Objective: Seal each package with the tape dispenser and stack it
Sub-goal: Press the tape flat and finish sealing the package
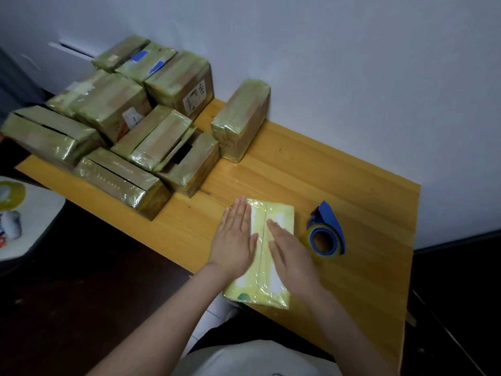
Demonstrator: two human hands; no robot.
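- The package point(262, 270) is probably light. It is a small, flat box, likely thin card, so stiff along the edges but apt to give in the middle of the top under hard pressure.
- Its glossy taped skin looks slick, and a grip from above could slide. The two long sides seem the safer hold, one hand on each.
- Both hands lie flat on its top with fingers straight, gripping nothing. The left hand point(233, 240) is on the left half and the right hand point(292, 257) on the right, with the centre seam showing between them.
- It lies on the desk point(339, 172) with its near end at the front edge. It is just left of the blue tape dispenser point(325, 236), which sits untouched, and well apart from the stack point(122, 126) at the far left.
- The package is pale yellow, with white patches either side of the seam and a green mark at the near left corner. Clear tape wrinkles and shines over its top and ends.
- One taped brown box point(241, 120) stands alone by the wall.
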